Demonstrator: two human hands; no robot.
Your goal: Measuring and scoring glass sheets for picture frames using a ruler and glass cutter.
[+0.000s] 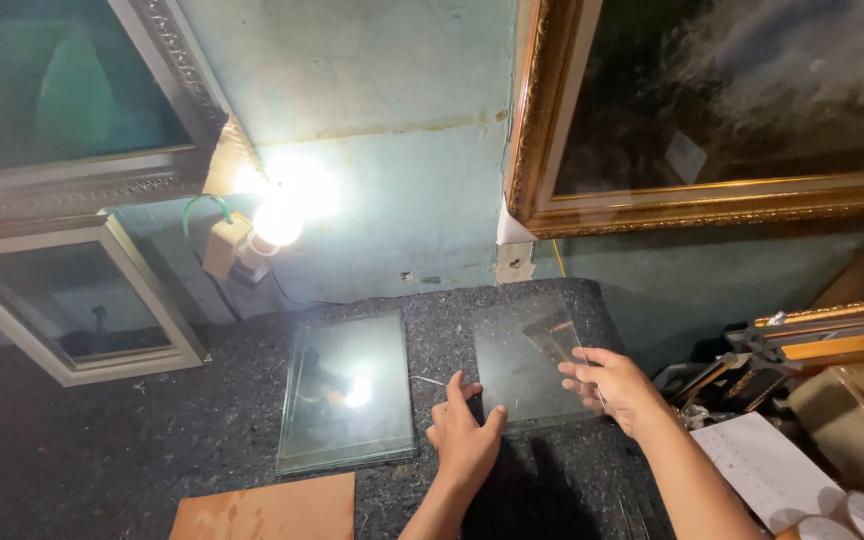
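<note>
1. Two bare hands are reaching forward over a dark grey felt-covered workbench (152,450), both working at one clear rectangular glass pane (524,365).
2. Left hand (464,432) is lying palm-down with the forearm coming up from the bottom edge; its fingers are spread and released, and the fingertips are pressing at the pane's near left corner, gripping nothing.
3. Right hand (614,385) is angling in from the lower right, wrist slightly bent; its fingers are curling around the pane's right edge and pinching it, thumb on top.
4. That thin, transparent pane is lying flat on the felt, right of centre, its far edge near the wall.
5. Just beside it on the left, apart from both hands, a thicker stack of green-tinted glass sheets (348,392) is lying flat and reflecting the lamp.
6. A glowing bare light bulb (277,222) is shining from the pale plastered wall.
7. An ornate gold picture frame (542,120) is leaning at upper right; a carved grey frame (72,185) and a plain white frame (152,300) are leaning at left.
8. A flat brown board (267,508) is lying near the bottom edge, and a sheet of white paper (767,468) is resting at lower right.
</note>
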